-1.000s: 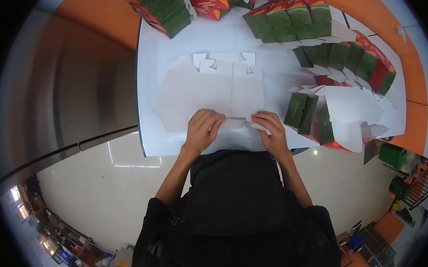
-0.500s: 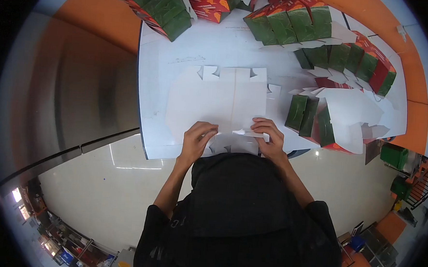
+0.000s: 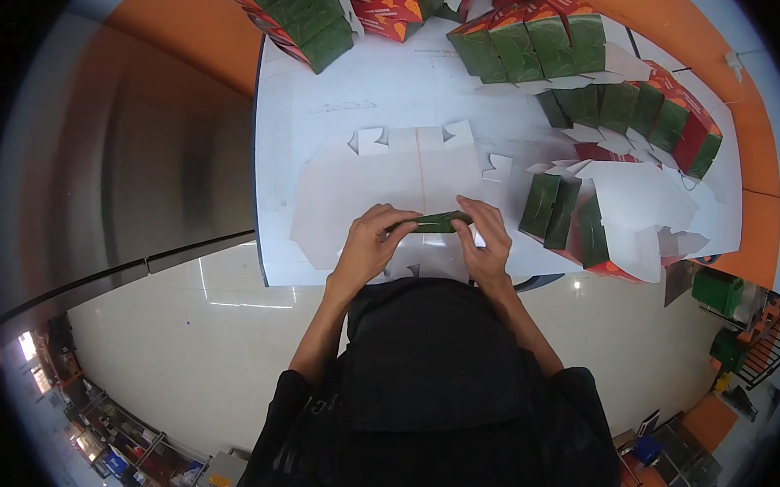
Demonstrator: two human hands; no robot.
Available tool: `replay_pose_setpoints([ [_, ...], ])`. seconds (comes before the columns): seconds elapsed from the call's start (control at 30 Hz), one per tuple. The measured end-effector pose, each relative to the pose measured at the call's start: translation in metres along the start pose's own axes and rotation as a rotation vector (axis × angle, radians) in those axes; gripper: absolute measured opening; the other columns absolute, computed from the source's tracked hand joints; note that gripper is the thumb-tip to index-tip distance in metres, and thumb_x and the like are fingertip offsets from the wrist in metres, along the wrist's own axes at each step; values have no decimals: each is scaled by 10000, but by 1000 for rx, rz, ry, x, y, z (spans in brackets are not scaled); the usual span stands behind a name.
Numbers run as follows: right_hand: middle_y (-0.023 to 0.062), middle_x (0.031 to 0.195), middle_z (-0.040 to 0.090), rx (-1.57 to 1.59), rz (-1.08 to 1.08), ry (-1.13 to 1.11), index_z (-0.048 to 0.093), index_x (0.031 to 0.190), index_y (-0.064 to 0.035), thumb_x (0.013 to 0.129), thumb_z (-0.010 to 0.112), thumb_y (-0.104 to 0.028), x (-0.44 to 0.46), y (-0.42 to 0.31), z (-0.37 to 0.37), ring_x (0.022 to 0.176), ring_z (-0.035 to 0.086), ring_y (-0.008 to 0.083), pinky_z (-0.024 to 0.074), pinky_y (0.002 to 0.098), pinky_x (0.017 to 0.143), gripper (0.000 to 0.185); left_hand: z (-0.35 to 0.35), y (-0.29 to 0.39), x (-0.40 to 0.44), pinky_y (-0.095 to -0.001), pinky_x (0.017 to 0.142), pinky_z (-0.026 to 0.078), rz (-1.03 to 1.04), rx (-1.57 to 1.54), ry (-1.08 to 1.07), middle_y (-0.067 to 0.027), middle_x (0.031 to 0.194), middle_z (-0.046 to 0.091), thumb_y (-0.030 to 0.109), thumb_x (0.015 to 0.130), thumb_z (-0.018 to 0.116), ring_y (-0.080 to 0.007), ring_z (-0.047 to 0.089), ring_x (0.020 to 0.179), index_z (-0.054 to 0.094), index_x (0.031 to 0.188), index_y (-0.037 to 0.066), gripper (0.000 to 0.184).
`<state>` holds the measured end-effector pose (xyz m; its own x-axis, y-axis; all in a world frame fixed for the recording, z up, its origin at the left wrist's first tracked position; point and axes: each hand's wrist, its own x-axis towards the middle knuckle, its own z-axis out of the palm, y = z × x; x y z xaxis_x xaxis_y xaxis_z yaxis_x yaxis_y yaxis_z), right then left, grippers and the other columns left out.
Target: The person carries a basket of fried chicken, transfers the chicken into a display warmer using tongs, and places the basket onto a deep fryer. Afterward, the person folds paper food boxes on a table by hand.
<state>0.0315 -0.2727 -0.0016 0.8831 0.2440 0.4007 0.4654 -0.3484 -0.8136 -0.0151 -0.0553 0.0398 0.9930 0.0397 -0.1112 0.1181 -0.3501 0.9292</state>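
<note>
A flat carton blank, white side up, lies in front of me with slotted tabs along its far edge. Its near end panel is raised, so the green printed outside shows. My left hand pinches the left end of that panel between thumb and fingers. At the panel's right end, my right hand grips with the thumb below and the fingers above. Part of the panel's edge is hidden by my fingers.
Green and red folded cartons stand in rows at the back, with more cartons at the right. Closer on the right lie partly folded cartons. The white table ends near my body. A steel cabinet stands left.
The near end panel has been lifted, and its green side now shows between my hands. The blank has shifted slightly left and turned a little. Both hands have closed in on the panel.
</note>
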Motion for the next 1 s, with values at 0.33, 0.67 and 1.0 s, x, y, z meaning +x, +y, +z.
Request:
replay_pose_setpoints([
  [0.33,82,1061,719,-90,-114,-373,717,1152,-30,890,725,-48,-1,6,5,967,643,276,491,397,855,262,1,9,1,-413,763,503,381,393,24,-102,884,666,82,870,760,-324,624,847,749,1076,58,208],
  [0.67,113,932,707,133,141,-397,722,1093,-13,969,691,-116,7,5,0,840,662,270,518,368,747,164,3,-81,-68,-409,1109,436,24,-363,385,-157,1364,492,82,1085,449,-280,512,1283,517,1353,0,288],
  [1.0,139,798,682,36,186,-394,757,1106,-34,927,720,-115,9,1,9,742,621,283,486,398,666,199,19,-51,-6,-386,875,498,186,314,335,-154,1086,514,45,916,739,-286,533,1021,715,1301,175,408],
])
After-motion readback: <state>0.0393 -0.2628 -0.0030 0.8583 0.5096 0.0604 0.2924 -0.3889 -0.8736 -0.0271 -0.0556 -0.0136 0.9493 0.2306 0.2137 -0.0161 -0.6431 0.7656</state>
